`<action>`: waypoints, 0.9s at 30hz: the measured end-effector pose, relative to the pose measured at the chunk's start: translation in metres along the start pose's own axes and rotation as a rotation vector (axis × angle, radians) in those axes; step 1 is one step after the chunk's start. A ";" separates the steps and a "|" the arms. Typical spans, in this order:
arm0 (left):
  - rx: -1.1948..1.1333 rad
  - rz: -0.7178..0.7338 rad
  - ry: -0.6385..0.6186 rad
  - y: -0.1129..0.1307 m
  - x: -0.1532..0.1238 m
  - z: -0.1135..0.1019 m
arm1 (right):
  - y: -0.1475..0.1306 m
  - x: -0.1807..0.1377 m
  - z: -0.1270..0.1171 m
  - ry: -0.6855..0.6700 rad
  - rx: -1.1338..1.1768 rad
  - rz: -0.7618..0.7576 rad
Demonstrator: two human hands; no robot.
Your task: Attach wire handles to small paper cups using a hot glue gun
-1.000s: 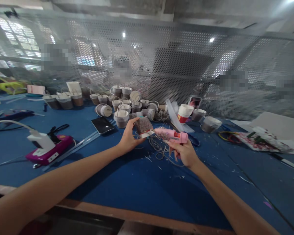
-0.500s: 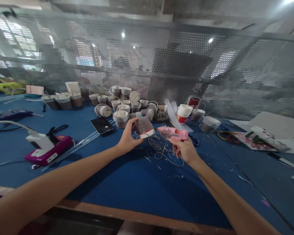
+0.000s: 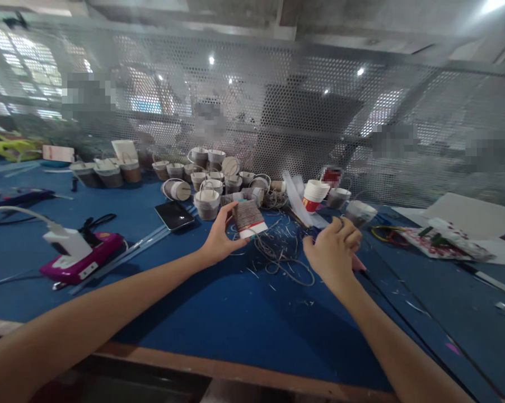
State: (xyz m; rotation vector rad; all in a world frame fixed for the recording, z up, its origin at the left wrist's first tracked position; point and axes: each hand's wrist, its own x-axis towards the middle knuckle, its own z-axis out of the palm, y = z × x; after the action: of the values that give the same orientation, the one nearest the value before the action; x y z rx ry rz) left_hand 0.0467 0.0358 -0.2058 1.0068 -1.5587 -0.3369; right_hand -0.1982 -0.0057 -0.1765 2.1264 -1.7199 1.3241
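My left hand [image 3: 219, 238] grips a paper cup [image 3: 249, 218] wound with grey-brown twine, tilted, a white and red band showing at its lower end. Loose twine [image 3: 284, 266] trails from it in loops over the blue table. My right hand [image 3: 334, 249] is just above the table with the thumb apart from the bent fingers, and I see nothing held in it. Beside its wrist, a pink part of the glue gun [image 3: 359, 264] shows; the rest is hidden by the hand. Something dark blue, partly covered, is close to the right thumb.
Several twine-wrapped cups with handles [image 3: 207, 204] crowd the back, near a stack of white paper cups [image 3: 314, 195]. A phone [image 3: 174, 215] and a purple power strip [image 3: 84, 258] are at left. A perforated metal screen [image 3: 252, 123] stands behind.
My right hand has let go of the pink glue gun, which now lies to the right, mostly behind the hand. The left hand and its cup have hardly moved.
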 end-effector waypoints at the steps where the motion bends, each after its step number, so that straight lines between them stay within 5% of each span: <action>1: -0.011 -0.001 -0.003 0.001 0.000 0.000 | -0.002 -0.003 0.002 -0.078 0.141 -0.072; 3: -0.023 -0.004 -0.012 0.001 0.000 0.001 | -0.009 -0.009 0.006 -0.359 0.469 -0.149; 6: -0.009 -0.003 -0.027 0.002 0.000 0.001 | -0.021 -0.020 0.010 -0.795 0.877 -0.018; 9: 0.007 -0.020 -0.048 0.003 0.000 0.001 | -0.030 -0.023 0.007 -0.997 1.252 0.123; 13: -0.026 -0.044 -0.093 0.007 0.000 -0.001 | -0.027 -0.008 -0.002 -0.880 1.568 0.244; 16: -0.078 -0.064 -0.167 0.010 -0.001 -0.002 | -0.015 0.001 0.004 -0.635 1.347 0.536; 18: -0.079 -0.073 -0.188 0.010 -0.001 -0.003 | -0.008 0.002 0.012 -0.506 1.066 0.603; 20: -0.028 -0.071 -0.172 0.008 -0.001 -0.002 | -0.004 -0.001 0.017 -0.323 0.808 0.461; 23: 0.078 -0.046 -0.120 0.004 0.000 -0.002 | -0.007 -0.007 0.010 -0.116 0.687 0.052; 25: 0.126 -0.023 -0.093 0.002 0.001 -0.001 | -0.015 -0.012 -0.001 -0.241 0.822 -0.150; 27: 0.151 0.001 -0.081 0.001 0.001 0.000 | -0.024 -0.017 -0.011 -0.506 0.983 -0.207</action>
State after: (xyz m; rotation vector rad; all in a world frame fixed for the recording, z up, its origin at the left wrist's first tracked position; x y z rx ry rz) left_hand 0.0463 0.0359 -0.2046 1.1209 -1.6775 -0.2648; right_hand -0.1839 0.0218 -0.1712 3.2692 -0.9254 1.9352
